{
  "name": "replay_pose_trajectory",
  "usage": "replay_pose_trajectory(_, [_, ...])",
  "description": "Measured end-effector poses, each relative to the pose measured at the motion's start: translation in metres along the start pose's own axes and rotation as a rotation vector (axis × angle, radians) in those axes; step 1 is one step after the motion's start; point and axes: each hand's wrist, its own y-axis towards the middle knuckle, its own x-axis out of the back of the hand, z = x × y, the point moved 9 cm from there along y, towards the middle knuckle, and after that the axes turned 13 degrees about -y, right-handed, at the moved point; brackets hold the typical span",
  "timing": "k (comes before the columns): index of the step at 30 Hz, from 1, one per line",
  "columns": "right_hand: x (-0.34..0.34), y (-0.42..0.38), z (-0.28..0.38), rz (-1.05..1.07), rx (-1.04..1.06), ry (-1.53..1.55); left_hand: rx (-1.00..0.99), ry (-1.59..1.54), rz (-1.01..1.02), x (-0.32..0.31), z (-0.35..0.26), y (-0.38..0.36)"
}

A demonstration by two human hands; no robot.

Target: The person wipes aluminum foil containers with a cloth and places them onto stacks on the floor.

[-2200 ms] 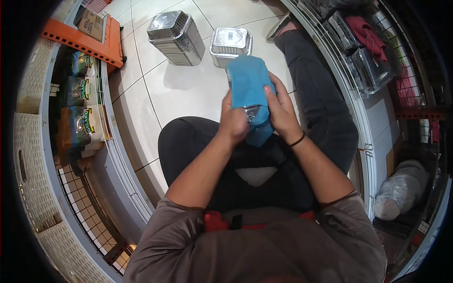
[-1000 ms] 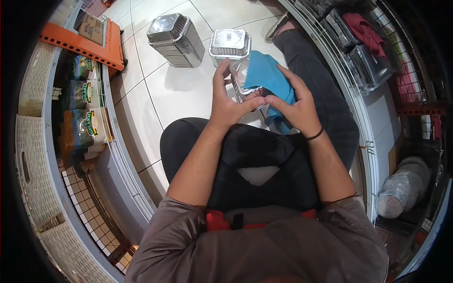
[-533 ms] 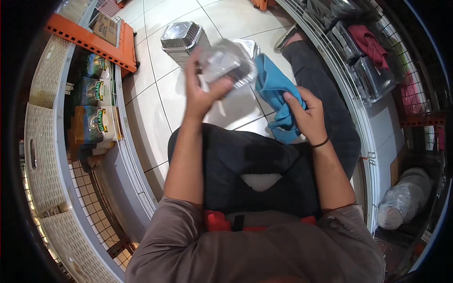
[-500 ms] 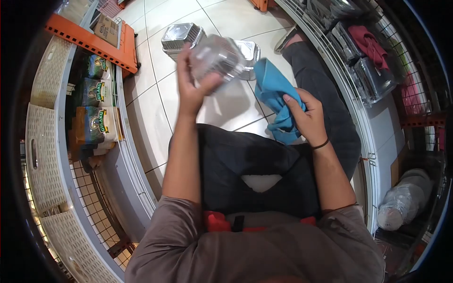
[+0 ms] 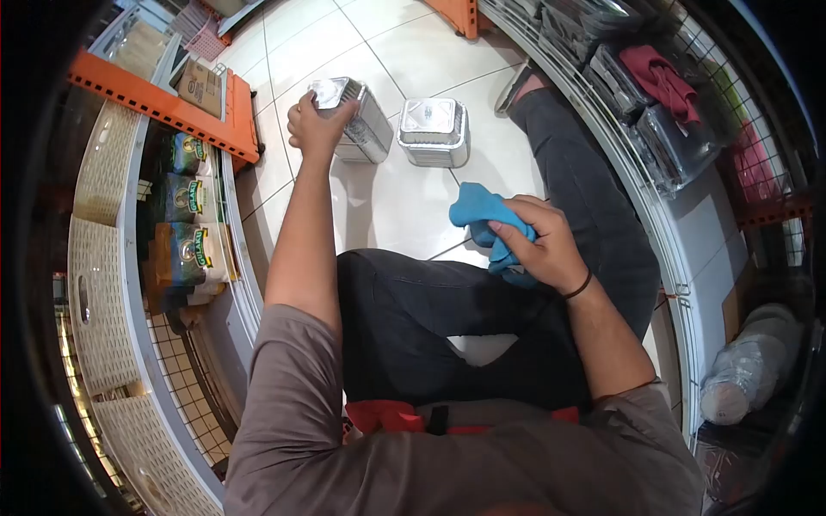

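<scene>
foil trays stand in two upright stacks on the tiled floor [image 5: 391, 206], a little apart: the tall stack [image 5: 368, 129] at eleven o'clock from the middle of the view, the short stack [image 5: 433, 138] at twelve. the left hand [image 5: 318, 129] is spread wide over the top of the tall stack, thumb at its right side and fingers at its left; whether it grips the top piece, i cannot tell. the right hand [image 5: 544, 243], at two o'clock, is closed on a bunched blue cloth [image 5: 480, 209], thumb on top, above the dark trousers [image 5: 422, 288]. at ten o'clock a box [image 5: 200, 86] sits by an orange frame [image 5: 172, 107], with labelled bags [image 5: 191, 202] below it. a wrapped roll [image 5: 748, 365] lies at four o'clock.
</scene>
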Motion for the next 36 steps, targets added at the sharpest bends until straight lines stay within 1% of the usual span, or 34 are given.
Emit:
replay_pose_trajectory(4, [-0.004, 0.001, 0.007, 0.058, 0.03, 0.044, -0.024, -0.005, -0.123, 0.009, -0.003, -0.007])
replay_pose_trajectory(6, [-0.003, 0.0, 0.009, 0.055, 0.031, 0.061, -0.346, 0.107, -0.429, 0.021, -0.036, -0.033])
replay_pose_trajectory(7, [-0.003, 0.001, 0.011, 0.054, 0.037, 0.075, -0.351, 0.108, -0.428, 0.016, -0.045, -0.046])
replay_pose_trajectory(9, [-0.005, 0.0, 0.013, 0.057, 0.046, 0.107, -0.698, -0.028, -0.252, -0.009, -0.092, -0.091])
replay_pose_trajectory(11, [-0.009, -0.002, 0.013, 0.067, 0.041, 0.106, -0.799, -0.124, 0.09, -0.06, -0.107, -0.12])
replay_pose_trajectory(12, [-0.011, -0.002, 0.013, 0.076, 0.04, 0.097, -0.795, -0.126, 0.092, -0.074, -0.111, -0.135])
replay_pose_trajectory(14, [-0.01, -0.002, 0.013, 0.092, 0.039, 0.07, -0.568, -0.073, 0.14, -0.103, -0.101, -0.147])
replay_pose_trajectory(15, [-0.009, -0.002, 0.013, 0.088, 0.036, 0.063, -0.572, -0.081, 0.142, -0.109, -0.103, -0.148])
replay_pose_trajectory(19, [-0.014, -0.002, 0.015, 0.113, 0.019, 0.05, -0.278, -0.06, 0.099, -0.121, -0.08, -0.136])
replay_pose_trajectory(25, [-0.017, 0.002, 0.023, 0.093, 0.069, 0.072, -0.311, -0.148, 0.105, -0.116, -0.09, -0.125])
replay_pose_trajectory(29, [-0.018, 0.001, 0.017, 0.157, -0.003, 0.046, -0.46, -0.111, -0.046, -0.105, -0.095, -0.122])
replay_pose_trajectory(30, [-0.018, 0.002, 0.017, 0.155, -0.001, 0.046, -0.462, -0.112, -0.047, -0.101, -0.099, -0.121])
replay_pose_trajectory(34, [-0.016, 0.004, 0.01, 0.137, -0.013, 0.053, -0.393, -0.285, -0.006, -0.079, -0.111, -0.115])
replay_pose_trajectory(35, [-0.013, 0.004, 0.004, 0.114, -0.02, 0.03, -0.394, -0.288, -0.006, -0.07, -0.118, -0.116])
replay_pose_trajectory(36, [-0.009, 0.004, -0.003, 0.091, -0.029, 0.007, -0.386, -0.469, 0.064, -0.059, -0.126, -0.12])
